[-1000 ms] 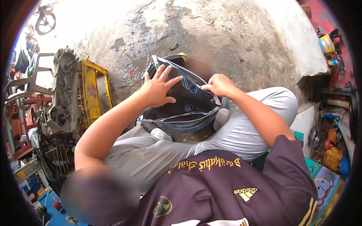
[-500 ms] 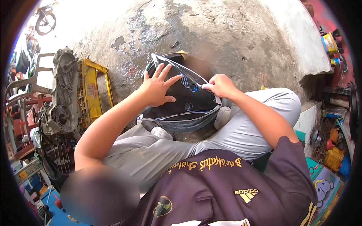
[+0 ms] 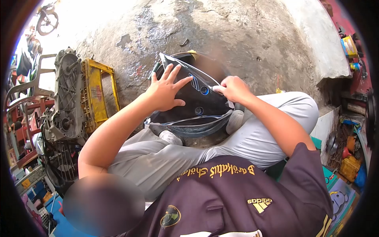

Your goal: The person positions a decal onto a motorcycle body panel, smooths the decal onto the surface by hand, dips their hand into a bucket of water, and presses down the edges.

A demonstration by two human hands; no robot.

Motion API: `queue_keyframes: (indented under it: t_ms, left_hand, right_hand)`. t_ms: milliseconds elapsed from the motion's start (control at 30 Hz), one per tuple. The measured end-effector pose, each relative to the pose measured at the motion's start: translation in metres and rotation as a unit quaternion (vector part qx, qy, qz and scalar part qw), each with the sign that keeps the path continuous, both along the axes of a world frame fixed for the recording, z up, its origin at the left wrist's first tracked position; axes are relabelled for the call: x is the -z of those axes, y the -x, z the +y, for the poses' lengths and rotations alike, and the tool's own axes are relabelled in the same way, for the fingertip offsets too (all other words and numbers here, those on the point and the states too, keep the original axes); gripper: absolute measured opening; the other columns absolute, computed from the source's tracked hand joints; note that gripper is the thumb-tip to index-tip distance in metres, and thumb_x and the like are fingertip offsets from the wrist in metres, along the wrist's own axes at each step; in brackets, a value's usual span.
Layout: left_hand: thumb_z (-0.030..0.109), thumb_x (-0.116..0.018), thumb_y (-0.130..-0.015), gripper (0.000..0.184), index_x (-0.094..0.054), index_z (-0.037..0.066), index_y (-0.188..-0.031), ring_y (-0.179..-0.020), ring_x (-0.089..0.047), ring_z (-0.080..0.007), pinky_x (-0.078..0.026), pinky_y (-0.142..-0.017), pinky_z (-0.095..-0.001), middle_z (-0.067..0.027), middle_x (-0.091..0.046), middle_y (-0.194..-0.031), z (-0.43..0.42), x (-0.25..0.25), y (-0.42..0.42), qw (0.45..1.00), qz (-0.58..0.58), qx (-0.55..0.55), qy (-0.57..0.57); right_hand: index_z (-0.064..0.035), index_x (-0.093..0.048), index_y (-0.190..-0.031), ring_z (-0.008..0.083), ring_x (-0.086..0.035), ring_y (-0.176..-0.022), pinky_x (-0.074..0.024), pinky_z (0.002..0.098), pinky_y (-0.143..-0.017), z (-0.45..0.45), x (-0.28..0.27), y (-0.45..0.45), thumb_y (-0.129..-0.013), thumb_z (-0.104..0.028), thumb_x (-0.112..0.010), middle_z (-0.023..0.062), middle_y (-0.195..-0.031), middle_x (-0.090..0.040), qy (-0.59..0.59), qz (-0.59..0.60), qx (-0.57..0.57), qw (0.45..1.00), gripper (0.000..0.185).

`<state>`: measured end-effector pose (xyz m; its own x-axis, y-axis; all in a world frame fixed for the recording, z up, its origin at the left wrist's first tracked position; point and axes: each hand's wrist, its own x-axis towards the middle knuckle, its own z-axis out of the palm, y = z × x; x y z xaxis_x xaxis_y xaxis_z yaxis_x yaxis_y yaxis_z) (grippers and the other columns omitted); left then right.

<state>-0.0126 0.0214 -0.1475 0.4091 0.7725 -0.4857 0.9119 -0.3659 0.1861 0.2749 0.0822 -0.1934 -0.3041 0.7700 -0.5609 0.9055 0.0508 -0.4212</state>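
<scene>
A black sheet-like piece with silver-white edges [image 3: 185,106] lies over a round dark basin [image 3: 197,131] between my feet. Blue-ringed circles and a striped blue mark show on its surface; I cannot tell what kind of item it is. My left hand [image 3: 166,90] rests on its left part, palm down and fingers spread. At its upper right edge, the fingers of my right hand [image 3: 233,89] are closed on the silver-white rim. A blurred patch hides part of the basin's far side.
To the left stand a yellow crate [image 3: 94,94], a grey metal engine casing [image 3: 67,94] and a chair frame. A small dark hook-shaped piece [image 3: 184,42] lies on the wet concrete floor [image 3: 221,23]. A concrete ledge [image 3: 323,55], cans and assorted clutter are on the right.
My right hand has shifted very slightly right along with the rim. My left hand stays spread on the black piece. The view has moved a little.
</scene>
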Motion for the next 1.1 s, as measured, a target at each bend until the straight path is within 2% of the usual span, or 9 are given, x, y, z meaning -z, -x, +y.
queue_keyframes:
  t_ms: [233,333,400,533,567,700,833,1000,1100]
  left_hand:
    - [0.053,-0.078,-0.091,0.093,-0.029,0.035,-0.168,-0.164,-0.010,-0.0440,-0.025,-0.118,-0.0802,-0.0211,-0.011,-0.177,0.002,-0.001,-0.001,1.000,0.002,-0.002,0.010]
    - [0.053,-0.078,-0.091,0.094,-0.029,0.035,-0.168,-0.164,-0.010,-0.0435,-0.025,-0.118,-0.0799,-0.0212,-0.011,-0.177,0.002,-0.002,-0.001,1.000,0.001,-0.001,0.007]
    - [0.053,-0.078,-0.091,0.094,-0.029,0.035,-0.168,-0.164,-0.010,-0.0433,-0.025,-0.118,-0.0797,-0.0212,-0.011,-0.177,0.000,-0.001,0.000,1.000,0.000,-0.001,0.008]
    - [0.053,-0.078,-0.091,0.094,-0.029,0.035,-0.168,-0.164,-0.010,-0.0433,-0.025,-0.118,-0.0795,-0.0210,-0.011,-0.177,0.002,-0.002,-0.002,1.000,0.007,-0.001,0.006]
    - [0.053,-0.078,-0.091,0.094,-0.029,0.035,-0.168,-0.164,-0.010,-0.0434,-0.025,-0.118,-0.0796,-0.0208,-0.011,-0.178,0.002,-0.003,-0.003,1.000,0.008,-0.002,0.010]
    - [0.053,-0.078,-0.091,0.093,-0.030,0.035,-0.168,-0.164,-0.009,-0.0435,-0.025,-0.118,-0.0796,-0.0207,-0.011,-0.178,0.002,-0.004,-0.003,1.000,0.002,-0.003,0.012]
    - [0.053,-0.079,-0.090,0.093,-0.030,0.035,-0.168,-0.164,-0.009,-0.0435,-0.025,-0.118,-0.0794,-0.0206,-0.011,-0.178,0.001,-0.003,-0.002,1.000,0.002,-0.002,0.007]
    - [0.054,-0.078,-0.090,0.093,-0.031,0.035,-0.168,-0.165,-0.009,-0.0430,-0.025,-0.118,-0.0794,-0.0203,-0.011,-0.178,-0.001,0.001,0.001,1.000,-0.008,-0.005,0.003]
    - [0.054,-0.078,-0.090,0.093,-0.031,0.035,-0.168,-0.165,-0.009,-0.0426,-0.025,-0.118,-0.0793,-0.0202,-0.011,-0.178,0.000,0.001,0.000,1.000,-0.002,-0.003,-0.003]
  right_hand:
    - [-0.0082,-0.081,-0.081,0.0356,-0.076,-0.082,-0.0573,0.0470,-0.075,0.002,0.000,0.003,-0.088,-0.048,-0.081,0.0164,-0.080,-0.077,-0.005,-0.008,-0.005,1.000,0.041]
    - [-0.0069,-0.081,-0.079,0.0347,-0.075,-0.079,-0.0569,0.0459,-0.074,-0.001,0.001,-0.024,-0.089,-0.047,-0.081,0.0163,-0.079,-0.076,0.026,0.006,-0.019,0.999,0.042]
    - [-0.0059,-0.081,-0.079,0.0336,-0.074,-0.077,-0.0564,0.0451,-0.074,-0.003,-0.002,-0.031,-0.089,-0.048,-0.080,0.0161,-0.078,-0.076,0.060,-0.004,0.012,0.998,0.043]
    - [-0.0060,-0.081,-0.080,0.0321,-0.075,-0.077,-0.0563,0.0449,-0.073,0.001,-0.011,-0.014,-0.089,-0.049,-0.080,0.0147,-0.077,-0.076,0.041,-0.008,-0.011,0.999,0.044]
    - [-0.0071,-0.080,-0.079,0.0324,-0.075,-0.079,-0.0565,0.0457,-0.074,0.005,0.006,-0.012,-0.090,-0.049,-0.080,0.0138,-0.078,-0.076,0.036,-0.006,-0.015,0.999,0.043]
    - [-0.0099,-0.081,-0.082,0.0335,-0.076,-0.083,-0.0571,0.0462,-0.076,0.010,-0.013,0.014,-0.089,-0.049,-0.080,0.0149,-0.082,-0.077,0.022,-0.026,-0.013,0.999,0.040]
    - [-0.0093,-0.081,-0.085,0.0344,-0.076,-0.082,-0.0570,0.0461,-0.076,0.005,-0.002,0.003,-0.089,-0.048,-0.080,0.0153,-0.081,-0.077,0.010,-0.024,-0.014,1.000,0.039]
    - [-0.0076,-0.082,-0.088,0.0348,-0.075,-0.084,-0.0565,0.0463,-0.077,0.001,0.002,-0.031,-0.090,-0.047,-0.080,0.0175,-0.082,-0.076,0.081,-0.012,-0.009,0.997,0.040]
    - [-0.0063,-0.082,-0.085,0.0339,-0.075,-0.080,-0.0562,0.0452,-0.075,0.001,-0.003,-0.017,-0.090,-0.047,-0.080,0.0175,-0.079,-0.075,0.054,-0.011,-0.008,0.998,0.041]
